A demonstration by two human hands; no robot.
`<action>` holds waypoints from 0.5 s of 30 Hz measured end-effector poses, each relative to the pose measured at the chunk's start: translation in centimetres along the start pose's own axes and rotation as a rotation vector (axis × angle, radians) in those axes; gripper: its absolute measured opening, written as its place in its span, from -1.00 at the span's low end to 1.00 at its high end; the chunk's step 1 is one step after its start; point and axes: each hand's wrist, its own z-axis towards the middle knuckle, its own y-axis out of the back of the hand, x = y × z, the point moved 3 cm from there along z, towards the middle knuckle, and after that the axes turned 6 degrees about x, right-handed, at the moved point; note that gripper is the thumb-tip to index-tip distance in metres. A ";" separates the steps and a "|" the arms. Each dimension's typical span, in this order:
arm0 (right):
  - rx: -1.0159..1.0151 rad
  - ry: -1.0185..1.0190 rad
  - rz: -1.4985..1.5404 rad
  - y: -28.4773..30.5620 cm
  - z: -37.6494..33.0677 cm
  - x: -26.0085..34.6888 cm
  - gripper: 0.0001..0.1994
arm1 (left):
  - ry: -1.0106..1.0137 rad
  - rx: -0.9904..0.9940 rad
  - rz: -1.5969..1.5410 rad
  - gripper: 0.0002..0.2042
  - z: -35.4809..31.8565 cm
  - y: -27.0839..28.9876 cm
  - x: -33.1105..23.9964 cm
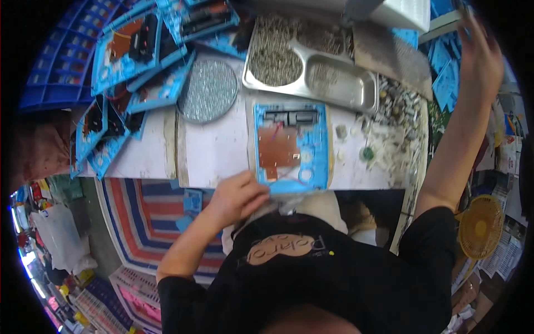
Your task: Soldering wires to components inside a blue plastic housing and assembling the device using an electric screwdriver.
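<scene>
A blue rectangular tray (319, 146) with a brown board and black parts in it lies flat on the white table (219, 147), right in front of me. My left hand (238, 196) rests at the table's near edge and pinches the tray's lower left corner. My right hand (479, 58) is raised high at the far right, fingers spread and blurred, with nothing visible in it.
A metal divided tray (339, 89) full of small screws sits behind the blue tray. A round metal dish (208, 92) lies left of it. Several blue trays (130, 67) are stacked at far left. Small loose parts (392, 131) litter the table's right side. A yellow fan (481, 227) stands lower right.
</scene>
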 end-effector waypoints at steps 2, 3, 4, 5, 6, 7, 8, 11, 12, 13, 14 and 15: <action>0.081 -0.191 -0.199 2.3 -9.7 0.9 -0.77 | -0.008 -0.008 -0.062 -0.78 0.3 -0.5 0.2; 0.272 -0.314 -0.287 -1.3 -15.7 2.0 -0.80 | 0.013 -0.019 -0.051 -0.78 -0.1 -0.4 0.2; 0.498 -0.431 -0.148 -2.2 -19.9 2.4 -0.82 | 0.011 -0.012 -0.061 -0.78 0.0 -0.4 0.2; 0.600 -0.573 -0.148 -2.9 -23.9 2.3 -0.78 | 0.014 -0.005 -0.064 -0.78 0.1 -0.5 0.1; 0.804 -0.486 -0.216 -4.9 -25.8 3.4 -0.80 | 0.026 -0.005 -0.060 -0.77 0.1 -0.4 0.1; 0.927 -0.361 -0.205 -5.9 -27.7 3.5 -0.78 | 0.032 0.004 -0.064 -0.77 0.0 -0.4 0.1; 0.952 -0.271 -0.248 -6.7 -28.3 3.4 -0.78 | 0.032 0.003 -0.053 -0.77 0.1 -0.4 0.1; 0.981 -0.052 -0.346 -8.2 -29.0 3.0 -0.76 | 0.034 0.008 -0.033 -0.77 0.1 -0.3 0.0; 0.974 -0.010 -0.353 -8.4 -28.8 2.9 -0.75 | 0.045 0.003 -0.035 -0.77 -0.1 -0.4 0.1; 0.967 0.032 -0.361 -8.5 -28.7 2.9 -0.74 | 0.055 -0.002 -0.038 -0.77 -0.2 -0.4 0.1; 0.998 0.025 -0.354 -8.5 -28.8 2.6 -0.72 | 0.059 -0.007 -0.042 -0.77 -0.3 -0.4 0.1; 1.030 0.016 -0.349 -8.2 -28.8 2.3 -0.70 | 0.062 -0.013 -0.049 -0.77 -0.4 -0.5 0.1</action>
